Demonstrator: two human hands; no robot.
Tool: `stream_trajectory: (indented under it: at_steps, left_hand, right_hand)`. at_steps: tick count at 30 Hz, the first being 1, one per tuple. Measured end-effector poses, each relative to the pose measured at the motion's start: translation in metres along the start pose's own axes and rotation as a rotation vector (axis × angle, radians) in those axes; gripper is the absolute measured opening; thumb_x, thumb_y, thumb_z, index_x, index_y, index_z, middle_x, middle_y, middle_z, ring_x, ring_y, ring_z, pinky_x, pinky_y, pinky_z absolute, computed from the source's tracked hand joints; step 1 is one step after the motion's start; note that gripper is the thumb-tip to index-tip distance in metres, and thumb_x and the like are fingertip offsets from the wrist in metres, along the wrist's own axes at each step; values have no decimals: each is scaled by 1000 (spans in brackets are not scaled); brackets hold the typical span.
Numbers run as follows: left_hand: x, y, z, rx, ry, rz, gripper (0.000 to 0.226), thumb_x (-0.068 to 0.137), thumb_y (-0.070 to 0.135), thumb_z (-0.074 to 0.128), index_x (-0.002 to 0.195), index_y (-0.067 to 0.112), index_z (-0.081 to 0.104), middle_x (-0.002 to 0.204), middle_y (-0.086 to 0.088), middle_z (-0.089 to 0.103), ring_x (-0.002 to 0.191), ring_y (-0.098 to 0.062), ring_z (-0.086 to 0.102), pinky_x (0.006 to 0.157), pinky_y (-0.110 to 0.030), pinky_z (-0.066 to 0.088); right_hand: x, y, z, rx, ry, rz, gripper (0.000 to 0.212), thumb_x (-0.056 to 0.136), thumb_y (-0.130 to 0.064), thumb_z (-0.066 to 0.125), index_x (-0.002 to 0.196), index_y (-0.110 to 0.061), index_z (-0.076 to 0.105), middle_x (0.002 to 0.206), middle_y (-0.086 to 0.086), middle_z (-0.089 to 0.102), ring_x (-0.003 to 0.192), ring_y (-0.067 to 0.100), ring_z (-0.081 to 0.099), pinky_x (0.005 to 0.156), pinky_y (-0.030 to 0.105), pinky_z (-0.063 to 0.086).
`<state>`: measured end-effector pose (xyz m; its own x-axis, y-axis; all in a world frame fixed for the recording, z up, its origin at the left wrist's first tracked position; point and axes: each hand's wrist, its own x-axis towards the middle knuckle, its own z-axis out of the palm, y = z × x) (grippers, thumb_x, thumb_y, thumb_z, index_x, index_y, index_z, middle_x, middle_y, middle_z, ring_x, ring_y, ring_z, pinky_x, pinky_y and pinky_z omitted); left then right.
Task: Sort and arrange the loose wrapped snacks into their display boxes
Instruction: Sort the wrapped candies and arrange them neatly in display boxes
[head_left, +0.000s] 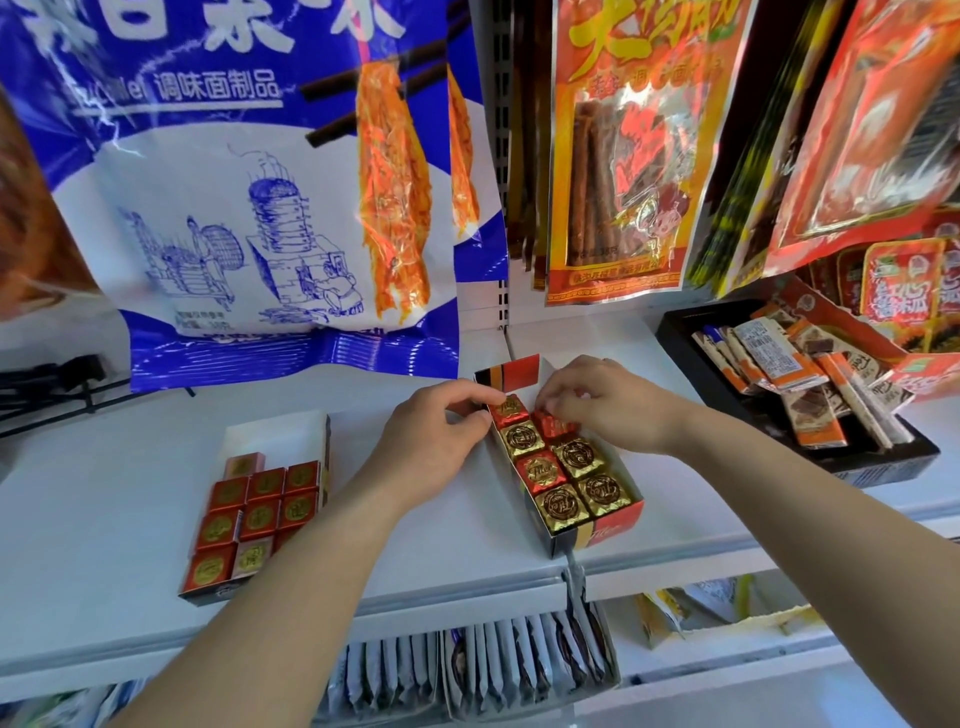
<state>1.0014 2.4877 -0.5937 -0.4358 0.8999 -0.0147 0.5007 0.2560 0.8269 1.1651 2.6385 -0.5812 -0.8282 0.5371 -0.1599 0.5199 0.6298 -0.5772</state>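
bracing the display box (609, 535) with left hand (436, 436), fingers curled round its back-left wall, likely against sliding; pinching a red wrapped snack (558, 425) under right hand (613, 405) fingertips, likely seating it in the back row.

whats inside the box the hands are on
Two rows of foil-wrapped squares in the display box: four gold, three red visible. The right hand pinches a far red one; anything beneath the fingers at the back is covered.
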Motion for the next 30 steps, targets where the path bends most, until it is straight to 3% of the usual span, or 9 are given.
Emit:
stream_trajectory:
  at_steps: [3,9,12,17,21,26,28,30]
  left_hand:
    - [0,0,0,22,4,6,20,98,27,57,112,37,68,110,12,64,90,-2,59,59,-5,40]
    - [-4,7,2,102,45,78,20,97,27,59,113,31,70,101,11,62,89,-3,57,68,-11,41]
    - [-7,10,4,126,45,97,19,95,27,62,112,30,70,97,10,59,86,-5,56,72,-15,42]
    - [-16,12,6,143,23,83,21,95,29,61,114,32,69,103,6,58,91,-9,58,78,-21,46]
    - [-27,18,9,168,-3,73,22,97,28,58,116,35,69,110,3,56,96,-10,57,84,-24,47]
    - [-43,19,6,172,-71,38,34,100,26,53,132,37,60,131,3,58,108,-13,59,88,-23,45]
    - [-49,19,3,184,-95,22,38,101,26,52,136,40,55,137,3,57,113,-18,61,93,-27,48]
    - [-55,19,1,198,-105,16,39,101,27,52,137,40,54,140,2,55,119,-18,57,102,-32,45]
  right_hand:
    - [-3,3,-2,186,10,-17,12,83,-36,62,91,-35,71,114,-3,58,112,15,52,97,37,43]
    - [-14,7,-6,243,47,-40,10,89,-22,68,88,-26,76,110,-10,62,108,6,54,91,25,42]
    - [-22,7,-2,249,114,-19,11,92,-21,64,96,-25,75,110,-8,63,103,9,56,87,23,43]
    - [-44,2,13,264,140,26,33,98,-29,58,131,-30,59,123,-3,55,99,5,56,71,8,44]
    - [-57,-7,19,236,144,54,38,100,-38,52,138,-33,53,125,1,52,113,17,54,87,24,42]
    - [-76,-22,28,442,212,93,43,105,-26,45,148,-29,39,122,-6,54,100,6,58,79,13,45]
    - [-80,-25,37,361,270,85,46,104,-20,45,149,-25,38,124,-1,56,111,17,59,93,25,47]
    - [-81,-28,43,249,299,111,51,103,-22,45,152,-27,33,134,6,54,125,26,51,105,37,40]
